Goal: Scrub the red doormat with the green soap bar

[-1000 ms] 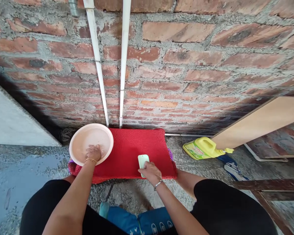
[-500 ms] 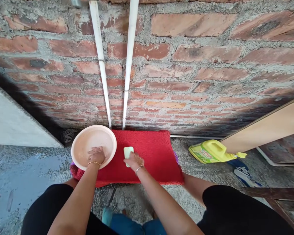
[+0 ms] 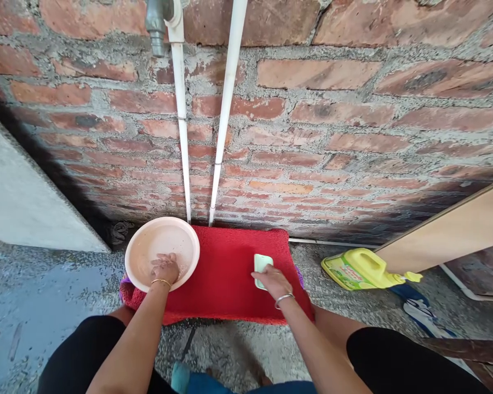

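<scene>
My right hand (image 3: pixel 273 280) grips a flat pale green block (image 3: pixel 263 268) with rounded corners, a scrub brush or a bar of soap; I cannot tell which. It lies against the red cloth (image 3: pixel 230 273), right of the middle, with my fingers over its lower right side. The cloth is thick and spread over a low, flat support. My left hand (image 3: pixel 165 269) is inside a pale pink basin (image 3: pixel 137 235), fingers stretched out and apart, with nothing visible in them. The basin stands on the cloth's left end and seems to hold cloudy water.
A yellow detergent jug (image 3: pixel 355 268) lies on the rough floor to the right, near a leaning board (image 3: pixel 452 235) and a sandal (image 3: pixel 423 314). Behind are a brick wall (image 3: pixel 312 142), white pipes (image 3: pixel 225 109) and a metal tap (image 3: pixel 156 27). A pale slab (image 3: pixel 28 191) stands left.
My right hand has slid the pale green block rightward across the red cloth, from near the basin. My left hand stays in the basin. The view has tipped up, showing the tap.
</scene>
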`<state>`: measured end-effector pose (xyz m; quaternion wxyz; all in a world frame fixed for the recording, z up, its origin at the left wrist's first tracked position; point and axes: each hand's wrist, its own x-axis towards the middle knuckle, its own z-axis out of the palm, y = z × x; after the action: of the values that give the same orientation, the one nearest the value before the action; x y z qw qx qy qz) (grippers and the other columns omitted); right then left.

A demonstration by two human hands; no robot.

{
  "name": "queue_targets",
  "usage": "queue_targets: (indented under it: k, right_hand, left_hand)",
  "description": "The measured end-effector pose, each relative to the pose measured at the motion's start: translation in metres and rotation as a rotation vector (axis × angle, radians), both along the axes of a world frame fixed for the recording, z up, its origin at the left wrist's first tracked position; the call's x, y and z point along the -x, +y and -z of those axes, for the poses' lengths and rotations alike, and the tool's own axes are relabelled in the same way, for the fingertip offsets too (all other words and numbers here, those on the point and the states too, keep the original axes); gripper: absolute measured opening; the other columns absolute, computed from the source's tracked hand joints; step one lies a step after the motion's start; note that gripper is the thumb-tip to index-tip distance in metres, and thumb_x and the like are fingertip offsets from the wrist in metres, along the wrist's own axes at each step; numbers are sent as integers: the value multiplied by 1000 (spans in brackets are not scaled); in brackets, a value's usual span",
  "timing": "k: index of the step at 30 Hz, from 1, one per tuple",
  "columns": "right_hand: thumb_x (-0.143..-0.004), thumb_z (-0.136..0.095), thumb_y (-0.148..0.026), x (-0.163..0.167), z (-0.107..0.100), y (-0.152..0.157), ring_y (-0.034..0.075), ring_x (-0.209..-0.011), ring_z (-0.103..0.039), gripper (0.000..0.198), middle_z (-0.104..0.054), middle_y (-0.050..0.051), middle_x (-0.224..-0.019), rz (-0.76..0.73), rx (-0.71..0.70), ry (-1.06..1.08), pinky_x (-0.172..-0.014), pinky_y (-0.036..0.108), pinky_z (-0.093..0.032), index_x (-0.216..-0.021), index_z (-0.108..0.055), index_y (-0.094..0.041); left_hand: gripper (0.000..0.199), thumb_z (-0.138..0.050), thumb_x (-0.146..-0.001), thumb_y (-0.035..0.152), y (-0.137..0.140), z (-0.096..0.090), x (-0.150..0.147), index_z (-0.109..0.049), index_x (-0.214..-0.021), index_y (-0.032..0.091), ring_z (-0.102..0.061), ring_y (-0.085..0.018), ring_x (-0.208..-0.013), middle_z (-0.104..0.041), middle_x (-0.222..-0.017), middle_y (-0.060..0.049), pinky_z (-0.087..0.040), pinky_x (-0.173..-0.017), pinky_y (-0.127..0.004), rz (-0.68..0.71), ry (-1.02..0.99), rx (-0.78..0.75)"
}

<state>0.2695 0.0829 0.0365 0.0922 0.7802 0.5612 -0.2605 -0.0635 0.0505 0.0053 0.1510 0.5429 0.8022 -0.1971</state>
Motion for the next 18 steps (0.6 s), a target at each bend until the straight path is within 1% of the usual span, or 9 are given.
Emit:
queue_targets:
  k: [3,5,7,9,11,13,16,18]
  right_hand:
    - [-78,-61,-50,82,-9,9,25,-102,-66,40,-66,11,-111,-130,12,67,-77,32,-46,-107,-64,-23]
    - [-75,-64,-47,131,-12,12,25,-102,-66,42,-65,10,-115,-194,30,105,-78,32,-46,-110,-63,-24]
    - [-72,-67,-42,165,-11,13,24,-103,-65,43,-64,10,-118,-245,40,128,-80,32,-47,-111,-63,-25]
    - [-70,-68,-37,180,-8,14,25,-107,-64,44,-62,10,-120,-289,46,128,-82,32,-46,-112,-63,-25]
    - [-70,-69,-35,174,-4,15,26,-112,-62,46,-61,11,-123,-314,47,109,-84,33,-46,-115,-62,-25]
    - [-71,-68,-36,150,-1,17,27,-114,-61,48,-60,11,-125,-294,47,75,-85,34,-46,-118,-61,-25]
    - [-75,-64,-38,88,-1,22,26,-112,-62,47,-61,12,-123,-175,50,7,-84,34,-46,-120,-60,-24]
    - [-77,-62,-41,36,-4,23,27,-111,-63,47,-62,13,-121,-66,52,-37,-83,34,-46,-120,-60,-23]
  left_hand:
    - [55,-34,-90,18,-2,3,2,-48,-144,14,-49,-54,-125,-38,-148,-35,-53,-71,-69,24,61,20]
    - [56,-34,-90,18,-4,6,3,-47,-145,14,-50,-54,-124,-39,-147,-35,-54,-68,-68,53,98,-9]
    - [56,-34,-91,20,-5,8,3,-46,-145,12,-52,-55,-121,-40,-146,-37,-54,-64,-67,73,120,-34]
    - [56,-34,-92,23,-4,8,3,-46,-145,11,-53,-56,-119,-40,-145,-38,-54,-61,-65,85,130,-17]
    - [55,-34,-92,23,-2,7,3,-48,-144,12,-54,-56,-118,-41,-144,-38,-54,-61,-64,87,123,12]
    - [55,-35,-91,22,0,7,3,-48,-144,13,-53,-56,-118,-41,-144,-38,-53,-63,-65,74,108,31]
    - [56,-40,-88,22,2,9,4,-49,-141,8,-53,-57,-118,-40,-142,-41,-52,-65,-67,70,97,33]
    - [55,-42,-88,25,2,14,6,-53,-137,4,-54,-58,-115,-42,-138,-43,-51,-63,-69,75,77,-21]
